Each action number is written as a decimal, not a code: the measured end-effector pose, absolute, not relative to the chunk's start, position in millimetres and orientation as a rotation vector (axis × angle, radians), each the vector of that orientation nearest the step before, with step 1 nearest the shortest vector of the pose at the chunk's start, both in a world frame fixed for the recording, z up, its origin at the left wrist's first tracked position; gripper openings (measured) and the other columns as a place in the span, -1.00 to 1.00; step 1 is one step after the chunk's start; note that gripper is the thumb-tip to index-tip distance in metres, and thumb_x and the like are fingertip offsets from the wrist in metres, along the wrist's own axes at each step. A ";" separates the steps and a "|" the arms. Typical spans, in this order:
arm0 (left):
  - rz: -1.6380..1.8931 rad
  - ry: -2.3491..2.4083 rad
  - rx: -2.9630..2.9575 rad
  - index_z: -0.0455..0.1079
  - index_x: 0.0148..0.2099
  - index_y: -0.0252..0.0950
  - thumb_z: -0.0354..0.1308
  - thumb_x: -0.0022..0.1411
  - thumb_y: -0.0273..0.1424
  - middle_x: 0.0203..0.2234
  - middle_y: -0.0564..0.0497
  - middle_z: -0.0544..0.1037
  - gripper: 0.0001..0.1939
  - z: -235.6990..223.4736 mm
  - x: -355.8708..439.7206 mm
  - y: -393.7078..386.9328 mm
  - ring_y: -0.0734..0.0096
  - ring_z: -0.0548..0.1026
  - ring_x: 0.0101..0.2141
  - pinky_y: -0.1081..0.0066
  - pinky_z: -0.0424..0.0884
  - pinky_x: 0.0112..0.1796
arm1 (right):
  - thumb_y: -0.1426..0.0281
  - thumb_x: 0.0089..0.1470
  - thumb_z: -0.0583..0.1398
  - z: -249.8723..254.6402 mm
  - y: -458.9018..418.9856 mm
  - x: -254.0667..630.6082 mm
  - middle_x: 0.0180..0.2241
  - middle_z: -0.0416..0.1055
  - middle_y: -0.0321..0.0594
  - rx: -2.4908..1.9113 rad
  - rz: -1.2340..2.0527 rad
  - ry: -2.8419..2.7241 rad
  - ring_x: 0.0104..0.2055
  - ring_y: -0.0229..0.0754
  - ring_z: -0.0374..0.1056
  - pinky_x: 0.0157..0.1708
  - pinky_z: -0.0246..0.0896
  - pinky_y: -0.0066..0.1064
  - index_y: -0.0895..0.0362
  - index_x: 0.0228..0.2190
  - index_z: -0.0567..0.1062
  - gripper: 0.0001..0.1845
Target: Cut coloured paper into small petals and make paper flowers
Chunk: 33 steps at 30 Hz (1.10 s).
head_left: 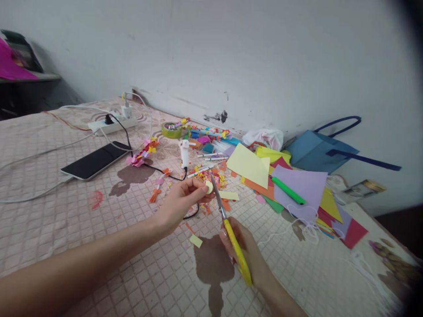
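Between the thumb and fingers of my left hand (185,198) is pinched a small piece of pale yellow paper (209,187). My right hand (243,246) grips a pair of scissors (236,246) with yellow handles, its blades pointing up and away, just right of that paper. Whether the blades touch the paper I cannot tell. Beyond my fingers lies a heap of small colourful paper scraps (216,176). A pale yellow strip (228,195) rests right of the blades, and a small pale yellow offcut (196,240) lies nearer me.
A white glue gun (184,154) stands behind my left hand, its black cord trailing. To the left are a phone (95,160) and a power strip (112,125). On the right are stacked coloured papers (300,185), a green cutter-like tool (288,190), white string (309,231) and a blue bag (320,152).
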<state>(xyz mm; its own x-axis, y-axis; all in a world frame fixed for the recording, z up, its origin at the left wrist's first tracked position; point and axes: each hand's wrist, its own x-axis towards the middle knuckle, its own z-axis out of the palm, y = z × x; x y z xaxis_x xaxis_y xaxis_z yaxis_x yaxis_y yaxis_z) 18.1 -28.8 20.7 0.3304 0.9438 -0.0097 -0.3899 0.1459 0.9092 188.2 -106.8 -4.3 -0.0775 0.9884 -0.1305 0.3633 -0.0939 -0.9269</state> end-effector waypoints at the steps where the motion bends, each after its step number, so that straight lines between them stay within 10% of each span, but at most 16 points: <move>1: 1.079 0.709 0.979 0.35 -0.35 -0.36 0.24 0.12 -0.33 -0.43 0.00 0.57 -0.80 21.1 18.1 -29.0 0.48 0.53 -0.36 0.45 0.43 -0.23 | -0.01 0.02 0.10 -6.5 -106.6 189.3 -0.63 0.04 -0.46 -1.494 1.187 -1.487 -0.69 -0.41 -0.06 -0.73 -0.12 -0.53 0.09 -0.52 0.18 -0.57; 17: 0.977 0.609 1.290 0.31 -0.30 -0.35 0.16 0.16 -0.42 -0.44 0.06 0.44 -0.90 22.9 19.0 -35.6 0.53 0.44 -0.42 0.49 0.37 -0.33 | -0.13 -0.04 0.12 -7.0 -102.1 190.8 -0.71 0.11 -0.50 -1.188 1.534 -1.021 -0.78 -0.46 -0.06 -0.83 -0.05 -0.62 0.12 -0.47 0.26 -0.47; 33: 0.853 0.417 2.097 0.45 -0.29 -0.27 0.04 0.25 -0.49 -0.05 -0.11 0.42 -0.84 20.2 18.4 -43.9 0.31 0.39 -0.02 0.35 0.31 -0.02 | 0.25 -0.10 0.29 -3.2 -97.1 196.9 -0.64 0.24 -0.48 -1.061 1.459 -1.046 -0.73 -0.43 0.08 -0.74 0.05 -0.57 0.11 -0.40 0.31 -0.70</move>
<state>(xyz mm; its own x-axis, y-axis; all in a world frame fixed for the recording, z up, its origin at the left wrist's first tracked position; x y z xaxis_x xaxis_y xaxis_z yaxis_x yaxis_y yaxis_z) 18.4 -43.9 20.2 0.7160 0.5513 0.4283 -0.0009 -0.6128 0.7902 196.9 -97.1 -3.2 -0.1062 0.9898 -0.0947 -0.2283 -0.1170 -0.9665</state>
